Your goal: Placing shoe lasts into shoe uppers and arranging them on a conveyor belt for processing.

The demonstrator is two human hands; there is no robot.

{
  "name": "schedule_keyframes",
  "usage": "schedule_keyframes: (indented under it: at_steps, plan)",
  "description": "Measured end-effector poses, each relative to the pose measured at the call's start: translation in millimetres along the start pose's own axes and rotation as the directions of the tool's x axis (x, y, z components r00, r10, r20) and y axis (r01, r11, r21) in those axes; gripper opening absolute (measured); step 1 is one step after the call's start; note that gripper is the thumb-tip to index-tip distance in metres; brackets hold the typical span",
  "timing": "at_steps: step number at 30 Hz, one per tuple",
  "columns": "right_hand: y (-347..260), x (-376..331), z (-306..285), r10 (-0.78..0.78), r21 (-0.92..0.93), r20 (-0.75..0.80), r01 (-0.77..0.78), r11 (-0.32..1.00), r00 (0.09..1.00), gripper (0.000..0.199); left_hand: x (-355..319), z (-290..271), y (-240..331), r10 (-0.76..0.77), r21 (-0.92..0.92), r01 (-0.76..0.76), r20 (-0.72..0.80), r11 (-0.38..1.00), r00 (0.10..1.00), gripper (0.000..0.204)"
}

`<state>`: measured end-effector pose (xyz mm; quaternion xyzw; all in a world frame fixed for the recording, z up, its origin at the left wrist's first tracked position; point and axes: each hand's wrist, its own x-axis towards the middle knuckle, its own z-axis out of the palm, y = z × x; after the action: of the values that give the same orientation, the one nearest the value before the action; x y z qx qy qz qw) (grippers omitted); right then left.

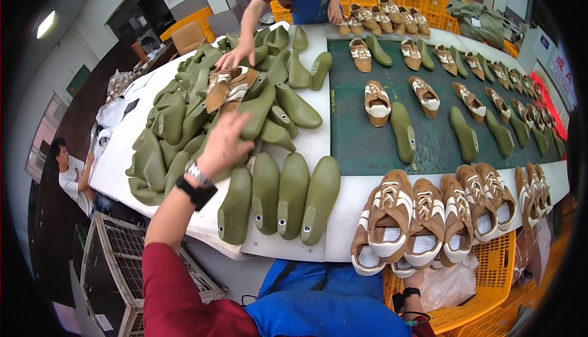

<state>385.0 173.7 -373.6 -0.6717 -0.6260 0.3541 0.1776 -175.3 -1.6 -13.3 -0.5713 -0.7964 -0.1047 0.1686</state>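
Observation:
Blurred by motion, my left hand reaches over a heap of green shoe lasts, fingers apart and nothing seen in it. Just beyond its fingertips is a bundle of brown-and-white shoes, and a co-worker's hand touches or hovers at its far side. Several lasts stand in a row nearer me. My right forearm, with a black wristband, goes up under the near brown-and-white sneakers at the table edge; those shoes hide my right hand's fingers.
Rows of sneakers paired with green lasts cover a dark green mat on the right. An orange crate with clear plastic is below the table edge. A wire cage stands lower left. Another person is at the far left.

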Motion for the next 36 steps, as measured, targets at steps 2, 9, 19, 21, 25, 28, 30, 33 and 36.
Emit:
schedule_keyframes:
  at_steps: [2, 9, 19, 21, 25, 28, 30, 33, 36]
  plan:
    - [-11, 0, -5, -0.002, -0.383, 0.107, 0.043, 0.923, 0.994, 0.034, 7, 10, -49, -0.199, 0.148, 0.22, -0.145, 0.964, 0.969, 0.083]
    - [-21, -1, -1, -0.041, -0.374, 0.03, 0.049, 0.926, 0.999, 0.032, 42, 44, -133, -0.722, -0.073, 0.727, -0.22, 0.683, 0.657, 0.098]
    - [-11, 0, 3, 0.001, -0.412, 0.031, 0.011, 0.911, 1.0, 0.032, 44, 81, -129, -0.944, 0.102, 0.939, 0.006, 0.328, 0.329, 0.06]
    - [-14, -3, -2, 0.011, -0.396, 0.027, 0.001, 0.918, 1.0, 0.033, 35, 91, -133, -0.89, 0.114, 0.894, -0.101, 0.433, 0.444, 0.047]
    - [-15, -5, -4, 0.012, -0.361, 0.015, -0.006, 0.932, 1.0, 0.035, 18, 111, -169, -0.872, -0.047, 0.881, -0.18, 0.47, 0.456, 0.041]
    - [-15, -2, -2, -0.019, -0.405, 0.045, 0.035, 0.914, 0.999, 0.035, -8, 107, -207, -0.829, -0.116, 0.833, -0.24, 0.541, 0.505, 0.039]
    - [-20, -5, -5, -0.011, -0.446, 0.06, 0.036, 0.894, 0.998, 0.035, -5, 99, -212, -0.752, -0.034, 0.77, -0.247, 0.637, 0.611, 0.035]
    - [-35, -5, -9, -0.063, -0.401, 0.126, 0.109, 0.91, 0.99, 0.034, -15, 56, -226, -0.816, -0.436, 0.69, -0.278, 0.577, 0.507, 0.031]
    - [-1, 4, -8, -0.143, -0.299, 0.131, 0.176, 0.938, 0.981, 0.034, -8, -1, -179, -0.878, -0.921, 0.372, 0.084, 0.111, 0.471, 0.028]
